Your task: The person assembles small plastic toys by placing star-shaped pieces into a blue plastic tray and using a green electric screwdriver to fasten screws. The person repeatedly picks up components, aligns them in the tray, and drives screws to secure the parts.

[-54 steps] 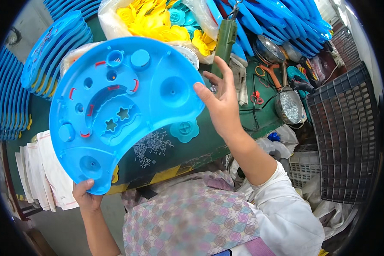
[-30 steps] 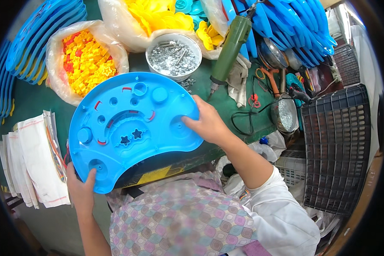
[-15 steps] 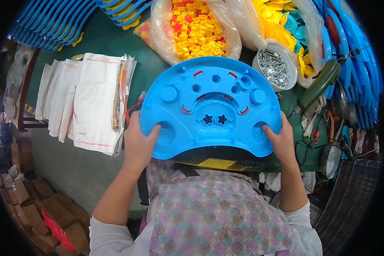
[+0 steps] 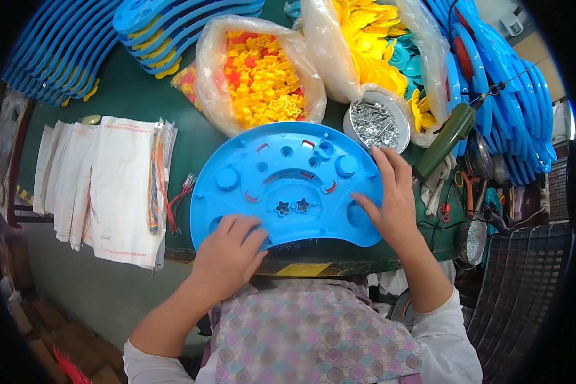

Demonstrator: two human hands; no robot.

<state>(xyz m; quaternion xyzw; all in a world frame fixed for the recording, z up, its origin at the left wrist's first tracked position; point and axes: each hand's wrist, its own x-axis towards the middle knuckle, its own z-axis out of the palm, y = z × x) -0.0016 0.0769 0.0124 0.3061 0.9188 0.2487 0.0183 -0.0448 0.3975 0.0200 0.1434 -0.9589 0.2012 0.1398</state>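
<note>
Green table [image 4: 173, 109], blue panel [image 4: 288, 185], screw bowl [image 4: 372, 123]

The hands hide parts of the blue tray's [image 4: 288, 185] near edge.

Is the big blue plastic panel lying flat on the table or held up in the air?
Lying flat. The blue panel rests on the green table, with the left hand and right hand pressed on top.

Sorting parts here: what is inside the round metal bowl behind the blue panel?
The metal bowl holds a heap of small silvery screws. Its bottom is covered by them.
</note>
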